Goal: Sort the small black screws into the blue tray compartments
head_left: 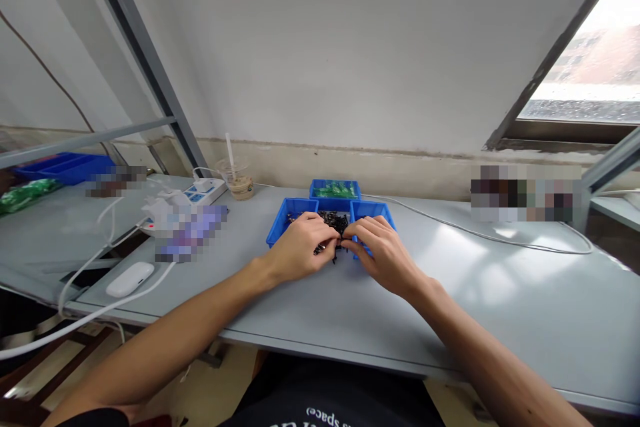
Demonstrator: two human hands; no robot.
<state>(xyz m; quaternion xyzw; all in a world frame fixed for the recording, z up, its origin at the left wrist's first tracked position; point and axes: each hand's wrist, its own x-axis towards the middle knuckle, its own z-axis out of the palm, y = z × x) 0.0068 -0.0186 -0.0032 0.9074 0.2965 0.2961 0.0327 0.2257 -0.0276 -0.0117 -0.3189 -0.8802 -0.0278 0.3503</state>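
Observation:
My left hand (306, 245) and my right hand (376, 247) meet fingertip to fingertip over a pile of small black parts (334, 220) on the table. Both are closed in a pinch, and a small dark piece sits between them, too small to name. Under my left wrist and fingers, a blue bin (277, 227) is partly hidden; small coppery and dark bits show inside it. Another blue bin (371, 208) lies partly behind my right hand, its contents mostly covered. Behind the pile stands a third blue bin (334, 203) with green plastic packets (335, 188).
To the left are a power strip (210, 192), a white charging case (130, 279), a blurred purple item (193, 233) and white cables. A plastic cup (241, 187) with a straw stands by the wall. A grey cable (475, 235) runs across the table's right side.

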